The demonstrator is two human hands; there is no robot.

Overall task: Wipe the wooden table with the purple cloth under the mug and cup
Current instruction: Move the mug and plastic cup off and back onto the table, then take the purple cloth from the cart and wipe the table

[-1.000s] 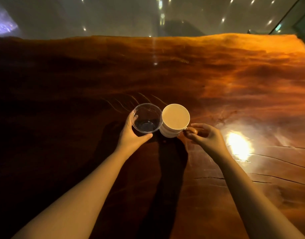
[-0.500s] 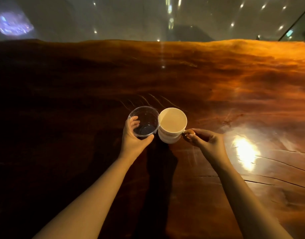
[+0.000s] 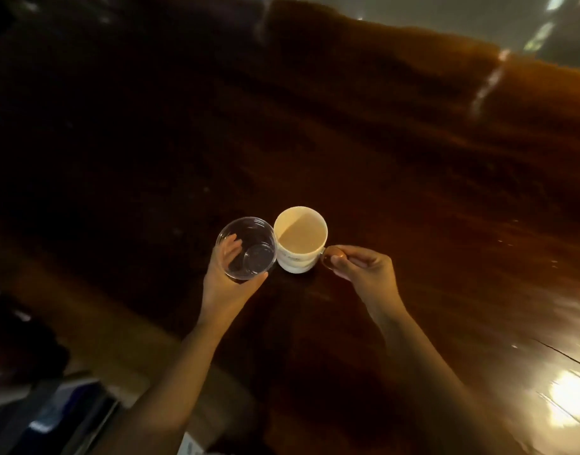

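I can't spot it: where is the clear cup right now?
In the head view, just left of centre: the clear cup is gripped by the left hand, beside the white mug.

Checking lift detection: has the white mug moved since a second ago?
Cannot tell: view swung and blurred; mug's offset from the table crack looks roughly unchanged.

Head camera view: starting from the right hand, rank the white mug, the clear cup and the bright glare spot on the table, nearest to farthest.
From the right hand:
1. White mug, just to its left; the fingers pinch its handle.
2. Clear cup, left beyond the mug, in the left hand's grip.
3. Glare spot, at the table's lower right, well away from the hand.
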